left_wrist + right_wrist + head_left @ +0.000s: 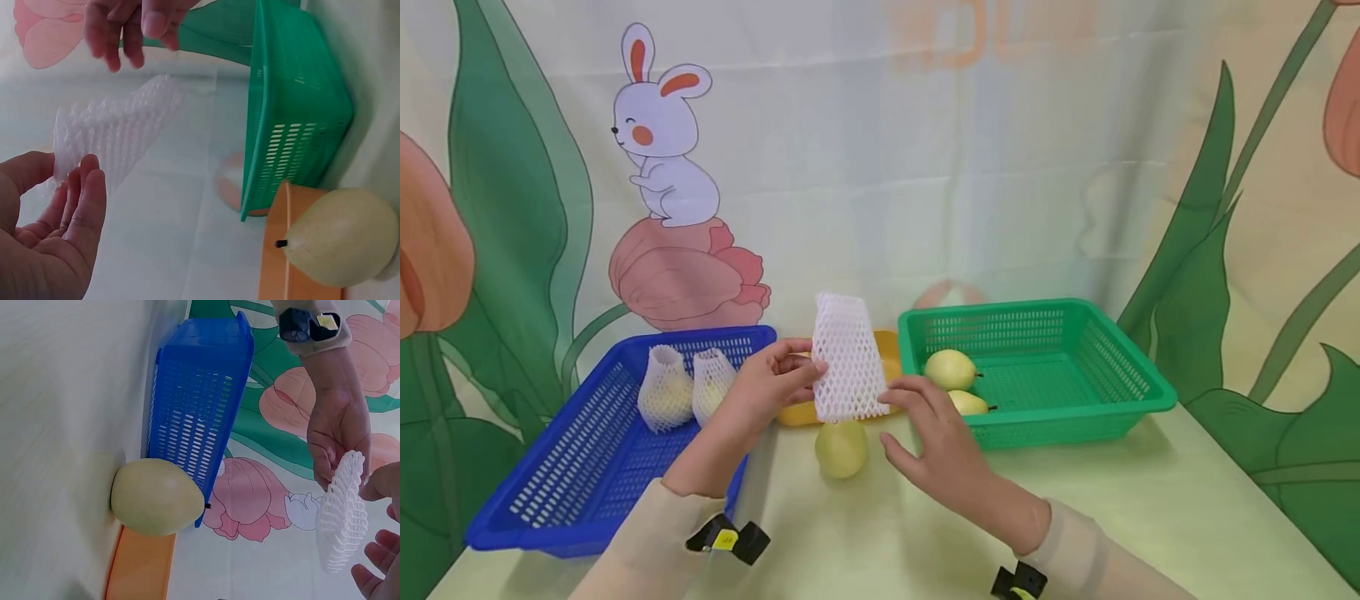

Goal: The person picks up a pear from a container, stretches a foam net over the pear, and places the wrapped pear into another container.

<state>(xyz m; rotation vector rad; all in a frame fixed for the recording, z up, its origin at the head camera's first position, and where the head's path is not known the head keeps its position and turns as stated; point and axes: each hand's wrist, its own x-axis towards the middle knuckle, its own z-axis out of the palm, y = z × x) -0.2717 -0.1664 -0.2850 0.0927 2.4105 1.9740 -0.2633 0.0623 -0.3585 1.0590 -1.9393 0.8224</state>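
Observation:
My left hand (778, 379) pinches a white foam net sleeve (847, 358) at its side edge, holding it up over the table. In the left wrist view the sleeve (112, 128) looks flattened, with thumb and fingers on one end. My right hand (943, 446) is beside the sleeve's lower right corner, fingers spread and slightly bent. The left wrist view shows a gap between the right hand (134, 28) and the sleeve. Below the sleeve, a pale yellow-green pear (841, 450) stands on the table, its stem (208, 505) visible in the right wrist view.
On the left, a blue basket (613, 500) contains two pears in foam nets (666, 392). A green basket (1075, 425) on the right holds two bare pears (951, 369). Between them, behind the pear, lies an orange-yellow tray (797, 414). A printed cloth (865, 167) hangs behind.

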